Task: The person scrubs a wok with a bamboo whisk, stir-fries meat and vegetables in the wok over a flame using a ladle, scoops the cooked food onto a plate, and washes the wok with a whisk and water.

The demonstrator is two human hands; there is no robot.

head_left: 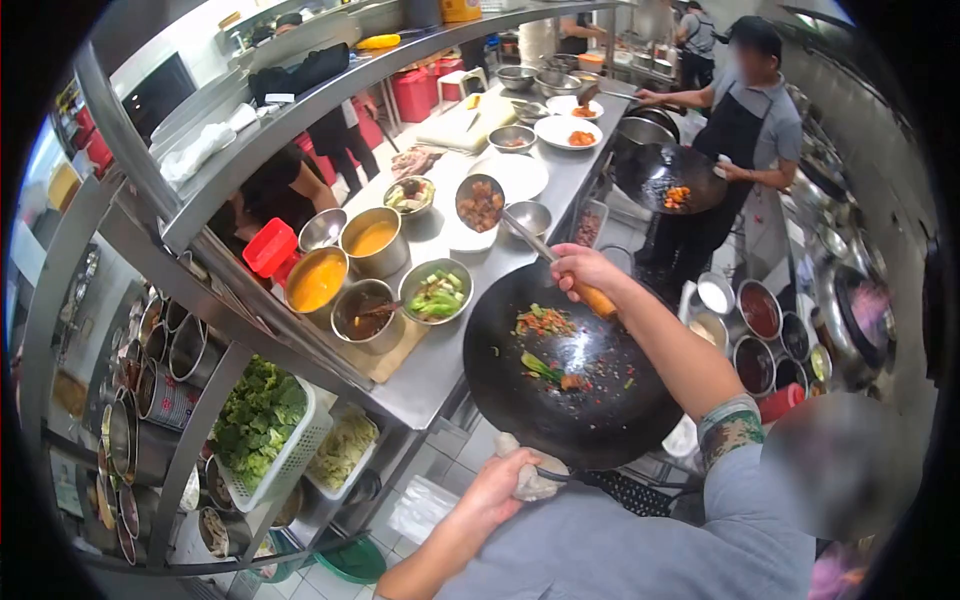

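My right hand is closed around the wooden handle of a wok ladle. Its bowl is full of browned food pieces and hangs over the steel counter, above a white plate. With a folded cloth under its fingers, my left hand grips the near handle of a large black wok. Inside the wok lie chopped red and green bits and a green leafy piece. The wok is tilted toward the counter.
Metal pots with orange sauce and a bowl of cut greens stand on the counter. A co-worker holds another wok at the right. A steel shelf rail runs overhead; a broccoli basket sits below left.
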